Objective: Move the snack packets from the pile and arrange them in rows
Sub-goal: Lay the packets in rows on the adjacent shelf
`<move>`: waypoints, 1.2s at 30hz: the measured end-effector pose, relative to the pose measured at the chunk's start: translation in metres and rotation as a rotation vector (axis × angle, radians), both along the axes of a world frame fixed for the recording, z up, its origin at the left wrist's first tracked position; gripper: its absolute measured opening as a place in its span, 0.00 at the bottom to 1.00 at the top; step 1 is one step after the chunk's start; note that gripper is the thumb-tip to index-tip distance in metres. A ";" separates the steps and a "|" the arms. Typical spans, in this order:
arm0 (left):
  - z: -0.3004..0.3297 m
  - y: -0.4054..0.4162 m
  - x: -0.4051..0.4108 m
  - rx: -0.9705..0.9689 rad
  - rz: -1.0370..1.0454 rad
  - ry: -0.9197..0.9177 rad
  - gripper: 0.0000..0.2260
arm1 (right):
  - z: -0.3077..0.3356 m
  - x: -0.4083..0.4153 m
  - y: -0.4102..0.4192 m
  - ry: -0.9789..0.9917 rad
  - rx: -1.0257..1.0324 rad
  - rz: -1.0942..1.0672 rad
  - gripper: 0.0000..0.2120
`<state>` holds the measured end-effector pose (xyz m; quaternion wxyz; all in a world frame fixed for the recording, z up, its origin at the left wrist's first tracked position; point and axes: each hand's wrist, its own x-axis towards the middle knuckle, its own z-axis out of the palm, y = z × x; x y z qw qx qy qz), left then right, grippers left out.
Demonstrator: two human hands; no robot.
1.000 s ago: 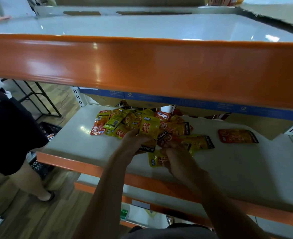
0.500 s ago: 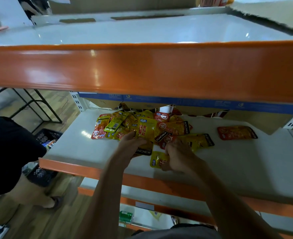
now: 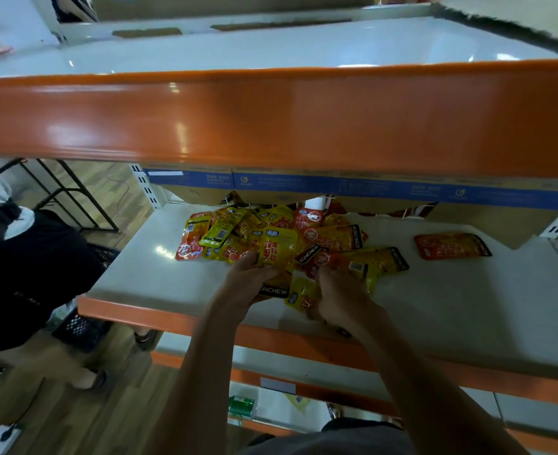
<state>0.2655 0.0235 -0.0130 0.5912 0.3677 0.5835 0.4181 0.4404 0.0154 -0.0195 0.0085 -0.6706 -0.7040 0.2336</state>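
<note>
A: Status: left hand (image 3: 249,280) grips a yellow packet (image 3: 276,257) at the near edge of the pile (image 3: 271,234); right hand (image 3: 338,295) pinches a small yellow packet (image 3: 304,293) beside it.

B: One red packet (image 3: 451,246) lies alone, well to the right on the shelf (image 3: 468,316)?

A: Yes. I'd lift one packet per hand, clear of neighbours, then lay them flat in line with it.

Shop: orange-edged retail shelving (image 3: 271,123), blue price-label strip (image 3: 336,187), snack packets (image 3: 271,238), shopping basket (image 3: 84,326) on floor.
</note>
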 end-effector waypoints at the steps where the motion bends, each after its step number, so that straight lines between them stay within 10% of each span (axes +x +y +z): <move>1: -0.001 0.000 0.000 -0.005 0.004 -0.001 0.14 | -0.001 0.001 0.002 0.034 -0.027 -0.028 0.36; 11: -0.006 -0.002 -0.005 -0.041 0.050 -0.071 0.26 | -0.010 0.022 0.001 0.387 0.038 -0.219 0.17; 20: -0.005 -0.002 0.013 -0.096 0.034 -0.167 0.13 | -0.005 0.064 -0.009 0.789 0.109 -0.493 0.03; 36: 0.004 -0.014 0.119 -0.065 -0.311 -0.059 0.08 | 0.018 0.174 -0.092 1.164 0.316 -0.862 0.08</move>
